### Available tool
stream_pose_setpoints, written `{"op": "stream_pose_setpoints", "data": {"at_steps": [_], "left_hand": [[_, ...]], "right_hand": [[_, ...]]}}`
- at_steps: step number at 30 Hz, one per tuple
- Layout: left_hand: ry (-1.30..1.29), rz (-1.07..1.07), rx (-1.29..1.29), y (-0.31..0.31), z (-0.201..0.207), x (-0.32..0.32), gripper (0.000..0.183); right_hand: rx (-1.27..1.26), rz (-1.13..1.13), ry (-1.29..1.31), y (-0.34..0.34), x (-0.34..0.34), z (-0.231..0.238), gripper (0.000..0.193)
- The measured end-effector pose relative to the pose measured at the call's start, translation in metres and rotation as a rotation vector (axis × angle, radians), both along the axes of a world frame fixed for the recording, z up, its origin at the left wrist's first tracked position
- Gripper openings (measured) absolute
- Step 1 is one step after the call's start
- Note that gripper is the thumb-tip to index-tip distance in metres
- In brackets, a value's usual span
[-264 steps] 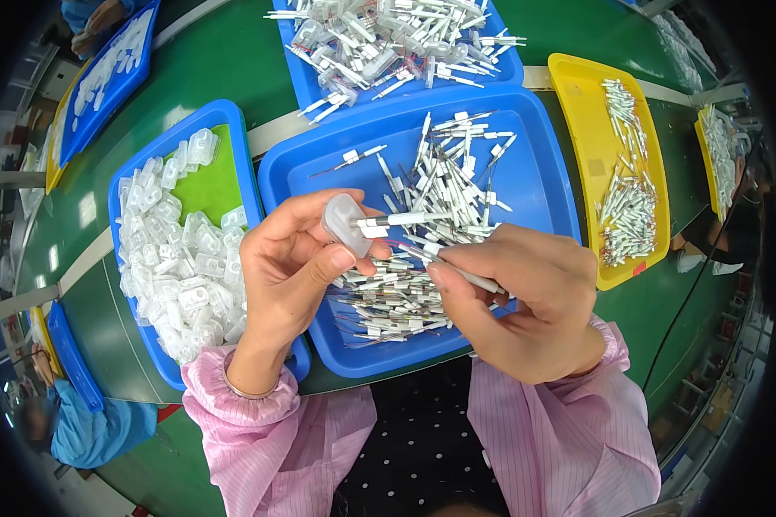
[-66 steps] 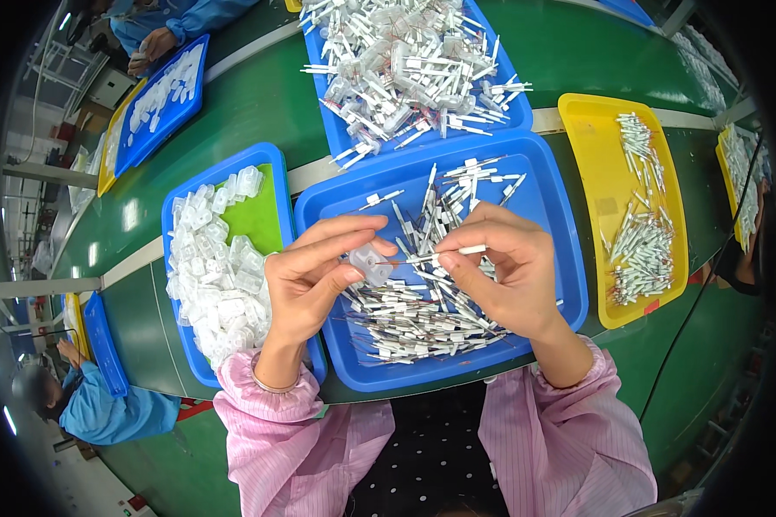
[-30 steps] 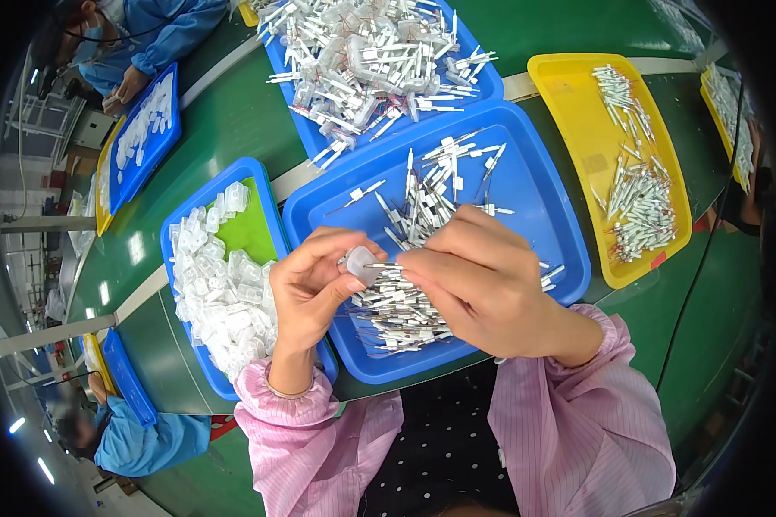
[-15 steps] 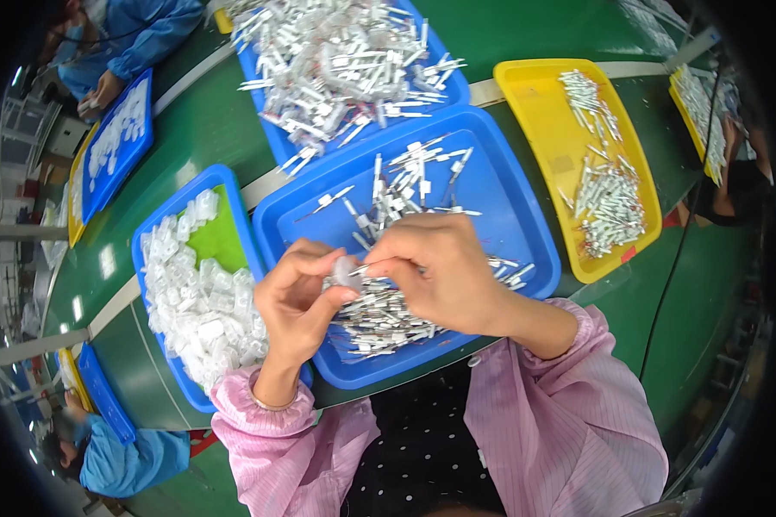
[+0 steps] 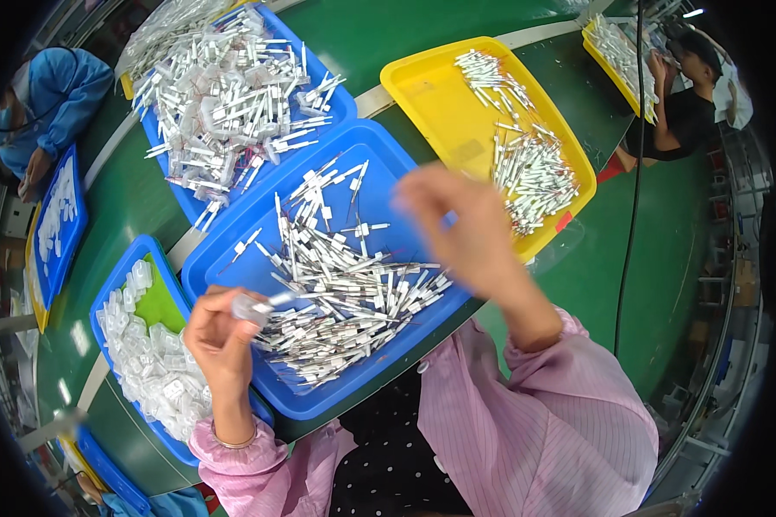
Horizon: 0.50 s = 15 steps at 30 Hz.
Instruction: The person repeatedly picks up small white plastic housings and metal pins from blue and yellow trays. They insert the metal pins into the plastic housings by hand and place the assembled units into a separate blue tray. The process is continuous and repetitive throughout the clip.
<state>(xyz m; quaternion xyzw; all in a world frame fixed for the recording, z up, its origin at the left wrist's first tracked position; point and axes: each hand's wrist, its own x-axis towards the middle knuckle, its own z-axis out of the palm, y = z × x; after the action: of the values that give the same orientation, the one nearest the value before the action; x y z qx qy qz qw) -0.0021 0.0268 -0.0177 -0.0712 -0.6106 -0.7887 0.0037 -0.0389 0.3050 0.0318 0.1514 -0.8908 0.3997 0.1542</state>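
My left hand (image 5: pixel 218 338) is closed in a pinch around a clear plastic housing (image 5: pixel 247 310), above the left edge of the middle blue tray (image 5: pixel 388 145). A white stick-like piece pokes out of the housing toward the right. My right hand (image 5: pixel 470 231) hangs over the right side of that tray, beside the yellow tray (image 5: pixel 440 112). Motion smears its fingers, so I cannot make out their grip. Below both hands, the middle tray holds a heap of thin white parts with fine wires (image 5: pixel 345 297).
On the left stands a blue tray of clear housings (image 5: pixel 159 370) with a green liner. Behind, another blue tray is piled with assembled white-and-clear pieces (image 5: pixel 233 108). White wired parts (image 5: pixel 535 177) lie in the yellow tray. A black cable (image 5: pixel 634 198) hangs at right. Co-workers sit farther off.
My hands have parted: the left moved left and down with the housing, the right let go of it and swung right. The head view has shifted, with the trays now farther left.
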Motion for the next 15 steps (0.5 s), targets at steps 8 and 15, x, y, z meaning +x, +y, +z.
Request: {"op": "stream_pose_setpoints", "data": {"at_steps": [8,15], "left_hand": [[-0.197,0.104,0.165,0.001,0.005,-0.01,0.026],[-0.259,0.018,0.31,0.021,0.019,-0.009,0.024]], "right_hand": [[0.451,-0.228,-0.235,0.089,-0.026,-0.063,0.008],[0.509,-0.084,-0.341,0.097,-0.034,-0.051,0.012]]}}
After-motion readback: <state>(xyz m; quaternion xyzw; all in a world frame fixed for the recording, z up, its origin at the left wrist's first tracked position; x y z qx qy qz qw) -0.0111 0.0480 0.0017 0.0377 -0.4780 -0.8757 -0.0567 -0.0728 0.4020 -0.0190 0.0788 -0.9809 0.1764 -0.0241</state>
